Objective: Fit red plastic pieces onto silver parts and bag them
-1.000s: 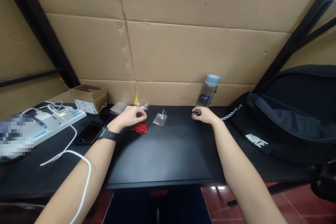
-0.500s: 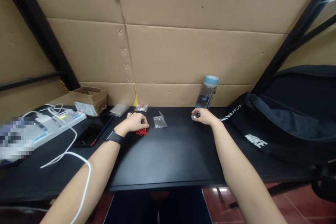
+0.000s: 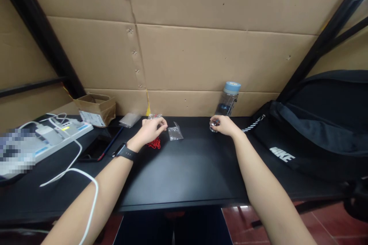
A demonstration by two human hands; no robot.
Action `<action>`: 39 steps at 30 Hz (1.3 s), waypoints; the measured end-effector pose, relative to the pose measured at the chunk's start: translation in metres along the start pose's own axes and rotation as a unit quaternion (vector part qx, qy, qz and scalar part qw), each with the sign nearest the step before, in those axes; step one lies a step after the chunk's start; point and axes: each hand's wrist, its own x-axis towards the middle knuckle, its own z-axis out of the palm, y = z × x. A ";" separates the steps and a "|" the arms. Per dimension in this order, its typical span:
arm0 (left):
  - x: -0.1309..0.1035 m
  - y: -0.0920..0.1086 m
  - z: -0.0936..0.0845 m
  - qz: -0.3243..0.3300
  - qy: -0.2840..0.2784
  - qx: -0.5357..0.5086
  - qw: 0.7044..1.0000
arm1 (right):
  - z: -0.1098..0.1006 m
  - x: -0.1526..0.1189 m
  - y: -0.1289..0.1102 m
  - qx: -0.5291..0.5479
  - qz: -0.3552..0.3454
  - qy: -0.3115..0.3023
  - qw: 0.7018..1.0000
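At the near edge of the black table [image 3: 184, 178], the person's dark-clothed legs [image 3: 149, 226] show below, and a white cable [image 3: 97, 191] loops across the left forearm. A dark watch [image 3: 126, 152] circles the left wrist, with a phone [image 3: 99, 146] lying flat to its left. A tangle of red cord [image 3: 154, 144] lies on the table, partly covered by the left hand [image 3: 150, 129]. That hand's thumb and forefinger come nearly together beside the left edge of a clear bag [image 3: 175, 133]; whether they pinch anything cannot be told. Well apart to the right, the right hand [image 3: 226, 125] has its thumb and fingers closed on a small, shiny round piece [image 3: 213, 126], low over the table. A black backpack [image 3: 310, 134] fills the far right, and a white power strip [image 3: 47, 149] with plugs sits at the left. Farther back are an open cardboard box [image 3: 97, 108], a flat translucent packet [image 3: 130, 119] and a smaller packet [image 3: 155, 116] behind the left hand. Behind the right hand stands a blue-lidded bottle [image 3: 227, 101], near the cardboard wall [image 3: 186, 61].
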 end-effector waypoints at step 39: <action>-0.013 0.065 0.030 0.092 0.199 -0.002 0.976 | 0.063 -0.027 -0.127 0.657 -0.031 -0.065 0.750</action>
